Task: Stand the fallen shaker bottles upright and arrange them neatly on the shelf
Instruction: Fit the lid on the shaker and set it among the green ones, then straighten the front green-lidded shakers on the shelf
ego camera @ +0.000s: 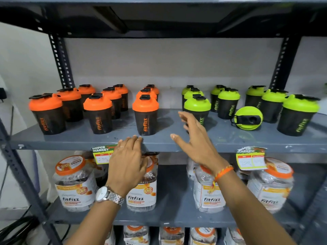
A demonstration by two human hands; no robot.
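Our two bare forearms reach up to the grey metal shelf (74, 138) with nothing held.

Our right hand (196, 138) is spread wide and empty in front of the upright green-lidded black shaker bottle (198, 110); our left hand (128, 165) lies flat with its fingers on the shelf edge, gripping nothing. The one fallen green-lidded shaker bottle (247, 117) lies well to the right of our right hand, lid towards us, long axis pointing to the back. The right hand is nearer. Below stand clear plastic jars with orange lids (75, 183), contents unclear.

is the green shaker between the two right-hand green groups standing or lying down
Lying down. The green-lidded shaker lies on its side on the shelf, its round lid facing the camera, while its neighbours stand upright.
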